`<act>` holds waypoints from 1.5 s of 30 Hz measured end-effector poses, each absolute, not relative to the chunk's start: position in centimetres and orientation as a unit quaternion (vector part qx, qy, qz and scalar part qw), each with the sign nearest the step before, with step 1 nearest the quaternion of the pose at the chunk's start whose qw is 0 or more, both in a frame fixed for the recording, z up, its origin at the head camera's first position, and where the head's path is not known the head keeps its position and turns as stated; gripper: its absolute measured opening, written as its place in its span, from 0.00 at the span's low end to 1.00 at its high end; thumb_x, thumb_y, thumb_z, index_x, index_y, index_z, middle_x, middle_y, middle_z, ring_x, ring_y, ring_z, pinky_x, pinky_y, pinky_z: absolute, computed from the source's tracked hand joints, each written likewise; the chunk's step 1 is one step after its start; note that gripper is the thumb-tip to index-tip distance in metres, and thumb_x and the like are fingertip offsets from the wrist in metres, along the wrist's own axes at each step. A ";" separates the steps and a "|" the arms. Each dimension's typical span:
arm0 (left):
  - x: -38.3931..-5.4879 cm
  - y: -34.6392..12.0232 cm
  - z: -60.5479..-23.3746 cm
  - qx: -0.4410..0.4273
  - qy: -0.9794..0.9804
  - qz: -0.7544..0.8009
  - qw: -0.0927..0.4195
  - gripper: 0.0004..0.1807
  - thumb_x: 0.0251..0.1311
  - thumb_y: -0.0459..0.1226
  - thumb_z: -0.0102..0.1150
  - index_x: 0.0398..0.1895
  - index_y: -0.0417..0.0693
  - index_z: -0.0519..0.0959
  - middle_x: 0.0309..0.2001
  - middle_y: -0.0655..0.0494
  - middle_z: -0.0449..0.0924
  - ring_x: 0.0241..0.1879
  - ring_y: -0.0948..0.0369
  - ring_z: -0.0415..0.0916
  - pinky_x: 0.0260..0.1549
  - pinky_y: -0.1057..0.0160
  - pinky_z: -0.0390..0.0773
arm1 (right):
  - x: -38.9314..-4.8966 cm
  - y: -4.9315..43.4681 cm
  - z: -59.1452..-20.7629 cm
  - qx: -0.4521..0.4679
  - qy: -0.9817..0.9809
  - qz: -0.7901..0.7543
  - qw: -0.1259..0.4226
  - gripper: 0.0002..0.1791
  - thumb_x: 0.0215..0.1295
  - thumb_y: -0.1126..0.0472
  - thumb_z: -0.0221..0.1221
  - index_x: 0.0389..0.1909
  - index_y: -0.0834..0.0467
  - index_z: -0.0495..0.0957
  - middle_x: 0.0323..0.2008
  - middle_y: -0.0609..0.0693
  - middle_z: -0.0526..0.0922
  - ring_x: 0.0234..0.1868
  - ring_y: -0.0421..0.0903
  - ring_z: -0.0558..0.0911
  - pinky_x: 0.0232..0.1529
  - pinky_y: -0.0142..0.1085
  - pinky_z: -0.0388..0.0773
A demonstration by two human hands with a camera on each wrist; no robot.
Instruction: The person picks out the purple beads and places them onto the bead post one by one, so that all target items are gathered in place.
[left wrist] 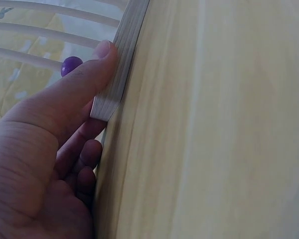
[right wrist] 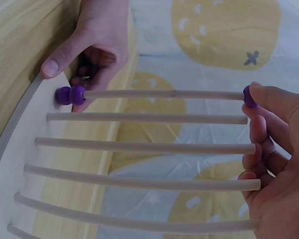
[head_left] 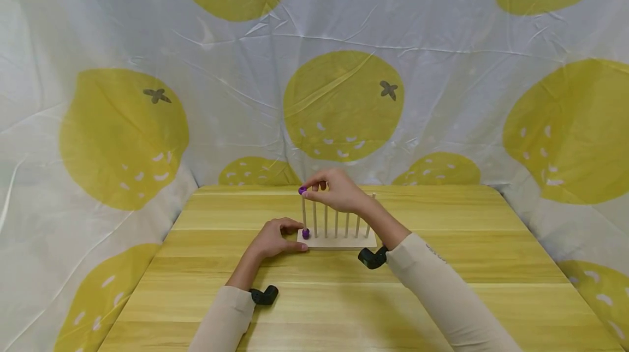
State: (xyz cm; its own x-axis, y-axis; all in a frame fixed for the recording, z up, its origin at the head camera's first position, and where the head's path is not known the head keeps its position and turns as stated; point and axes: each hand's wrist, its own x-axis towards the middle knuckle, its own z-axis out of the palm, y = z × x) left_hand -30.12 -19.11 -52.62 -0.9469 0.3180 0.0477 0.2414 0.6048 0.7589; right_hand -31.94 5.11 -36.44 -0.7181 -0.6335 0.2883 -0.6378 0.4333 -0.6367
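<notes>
A wooden peg stand has a pale flat base (head_left: 339, 242) and several upright pegs. My left hand (head_left: 271, 239) grips the base's left end, the thumb on the front edge and the fingers behind it. Two purple beads (right wrist: 77, 93) sit stacked at the foot of the leftmost peg (right wrist: 159, 93). Up at that peg's tip, my right hand (head_left: 340, 190) pinches another purple bead (right wrist: 248, 96) between thumb and index finger. Its other fingers curl close to the tips of the neighbouring pegs (right wrist: 149, 146), which carry no beads.
The stand rests on a wood-grain table (head_left: 206, 264), toward its far side. Behind the table hangs a pale cloth (head_left: 236, 101) printed with yellow fruit. A black device (head_left: 265, 295) is on the left wrist, and another black device (head_left: 372, 258) on the right.
</notes>
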 end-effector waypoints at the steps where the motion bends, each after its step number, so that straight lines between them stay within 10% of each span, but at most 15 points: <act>1: -30.1 -19.1 -52.6 0.156 0.895 0.415 0.046 0.30 0.45 0.53 0.83 0.54 0.60 0.87 0.53 0.60 0.87 0.53 0.59 0.81 0.56 0.49 0.80 | -31.9 5.1 -36.4 0.375 -0.846 0.379 0.001 0.09 0.71 0.53 0.66 0.45 0.49 0.91 0.40 0.42 0.88 0.35 0.45 0.72 0.37 0.35 0.68; 45: -29.9 -19.0 -52.1 0.150 0.891 0.424 0.054 0.30 0.45 0.53 0.83 0.55 0.61 0.86 0.56 0.58 0.86 0.57 0.55 0.80 0.58 0.47 0.79 | -31.9 8.7 -36.1 0.351 -0.852 0.389 0.009 0.13 0.70 0.51 0.67 0.50 0.52 0.88 0.34 0.45 0.82 0.36 0.46 0.73 0.39 0.38 0.70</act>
